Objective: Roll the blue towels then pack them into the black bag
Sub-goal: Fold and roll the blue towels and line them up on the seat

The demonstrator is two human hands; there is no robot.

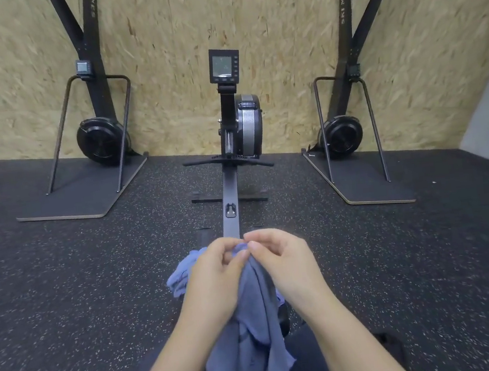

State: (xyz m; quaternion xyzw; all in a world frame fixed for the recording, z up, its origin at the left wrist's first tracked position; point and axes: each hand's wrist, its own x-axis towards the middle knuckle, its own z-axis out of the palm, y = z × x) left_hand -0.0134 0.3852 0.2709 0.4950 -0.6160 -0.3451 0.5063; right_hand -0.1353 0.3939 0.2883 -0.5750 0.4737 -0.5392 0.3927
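Here both hands meet above the rowing machine's rail (229, 199): the left hand (217, 275) and right hand (287, 264) each pinch the top edge of a blue towel (253, 330) with curled fingers (251, 244), the cloth hanging down toward the person's lap, more blue towel (180, 276) bunched behind the left hand

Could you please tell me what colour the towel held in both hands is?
The towel is a plain, muted blue; the head view shows it.

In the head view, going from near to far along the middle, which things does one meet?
Hanging blue towel → left hand and right hand pinching its top → black rowing-machine rail → grey flywheel housing → small black monitor → chipboard wall.
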